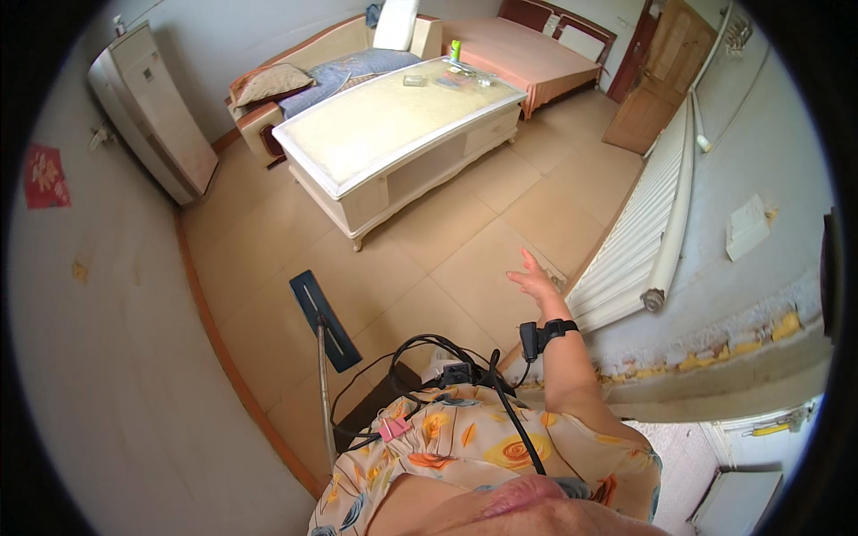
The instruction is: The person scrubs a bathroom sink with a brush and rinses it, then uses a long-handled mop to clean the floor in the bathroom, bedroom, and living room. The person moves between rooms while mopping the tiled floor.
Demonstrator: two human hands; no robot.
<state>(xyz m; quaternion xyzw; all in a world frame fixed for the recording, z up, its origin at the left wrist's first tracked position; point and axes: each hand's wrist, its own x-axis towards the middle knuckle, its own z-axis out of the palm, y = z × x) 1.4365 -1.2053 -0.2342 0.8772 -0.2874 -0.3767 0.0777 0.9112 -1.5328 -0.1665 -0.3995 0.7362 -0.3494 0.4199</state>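
Note:
My right hand (534, 276) reaches forward with its fingers apart and nothing in them, above the tiled floor (462, 281) and near a white ribbed radiator (630, 234). A black strap with a small device (539, 338) is around that wrist, and a cable runs from it. My left hand is out of view. Ahead of me on the left is a flat mop with a dark blue head (310, 299) on the floor. Its metal pole (324, 388) slants back to my left side, where its upper end is hidden behind my clothing.
A white coffee table (362, 144) with several small items on top stands ahead. Behind it are a sofa (322, 43) and a bed (493, 47). A tall white cabinet-like unit (157, 100) fills the left corner. A wooden door (660, 67) stands ajar at far right.

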